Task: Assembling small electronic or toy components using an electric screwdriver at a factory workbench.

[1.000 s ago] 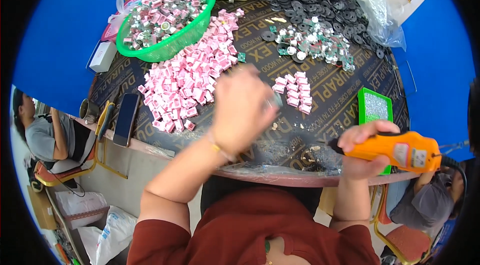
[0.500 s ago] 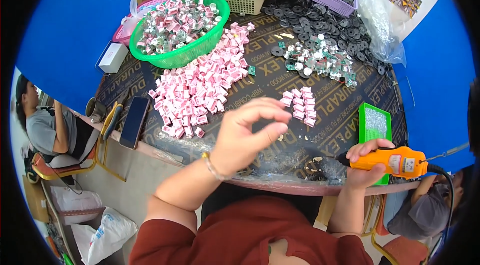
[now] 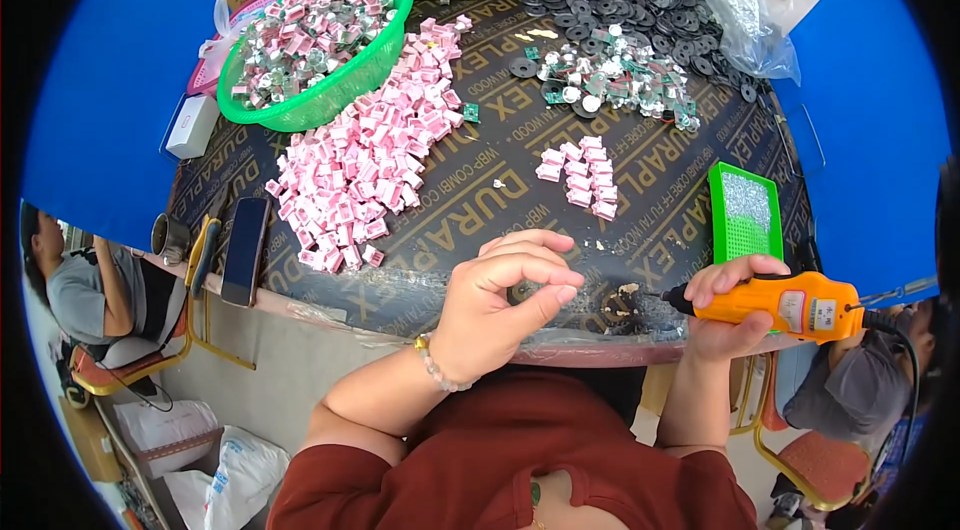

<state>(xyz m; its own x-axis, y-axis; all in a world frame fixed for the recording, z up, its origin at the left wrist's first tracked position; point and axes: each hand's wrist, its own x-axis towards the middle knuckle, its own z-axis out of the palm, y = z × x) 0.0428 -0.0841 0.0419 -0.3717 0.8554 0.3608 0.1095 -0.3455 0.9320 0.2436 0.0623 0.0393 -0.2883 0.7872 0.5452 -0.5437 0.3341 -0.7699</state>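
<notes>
My left hand (image 3: 505, 295) hovers over the table's near edge, its thumb and forefinger tips brought together. Whatever they may pinch is too small to make out. An orange electric screwdriver (image 3: 775, 308) lies level in the grip of my right hand (image 3: 730, 305), its bit pointing left toward my left hand, with a gap between them. Just beyond that hand is a green tray (image 3: 716, 220) with small silvery pieces, likely screws. Short rows of small pink plastic housings (image 3: 580, 175) lie on the table past my left hand.
A large pile of pink housings (image 3: 365, 165) spreads beside a green basket (image 3: 390, 40) of pink and clear parts. Clear parts with green boards (image 3: 620, 80) sit before black discs (image 3: 690, 30). A phone (image 3: 245, 250) rests at the left edge. A cord trails from the screwdriver.
The view has shifted, so the table's contents appear higher and mostly further left. My left hand has drawn back from the pink rows toward the near edge. My right hand keeps hold of the screwdriver.
</notes>
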